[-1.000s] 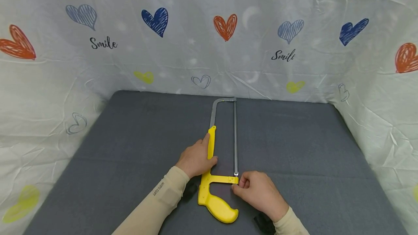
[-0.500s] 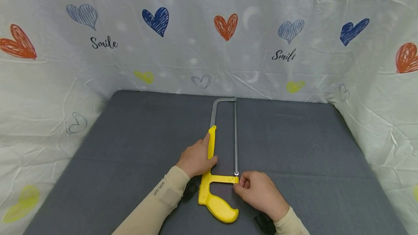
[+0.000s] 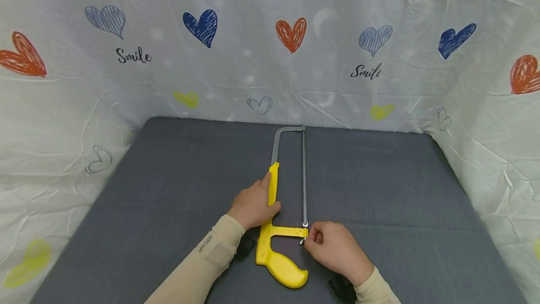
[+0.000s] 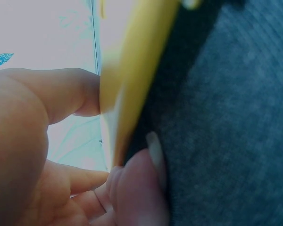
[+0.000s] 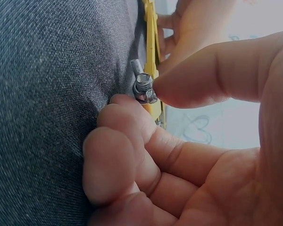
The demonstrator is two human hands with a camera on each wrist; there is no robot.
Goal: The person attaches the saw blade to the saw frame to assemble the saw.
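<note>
A hacksaw (image 3: pixel 266 245) lies flat on the table, its yellow handle (image 3: pixel 287 271) toward me and its grey metal bow pointing away. The blade side (image 3: pixel 304 177) runs along the right. My left hand (image 3: pixel 251 204) grips the yellow upper frame, thumb across the inner side; the left wrist view shows fingers on both faces of the yellow part (image 4: pixel 127 80). At the frame's lower right corner, the thumb and curled forefinger of my right hand (image 3: pixel 337 250) pinch a small metal wing nut (image 5: pixel 144 87) on its threaded stud. One wing pokes out left of the thumb in the head view.
Dark grey cloth covers the table (image 3: pixel 379 177). A pale curtain (image 3: pixel 253 74) printed with hearts and "Smile" hangs behind and on both sides, close beyond the saw's far end. Black wrist straps (image 3: pixel 341 289) sit below the hands.
My right thumb has shifted slightly right, and a wing of the nut now shows beside it. The left hand and the hacksaw have stayed in place.
</note>
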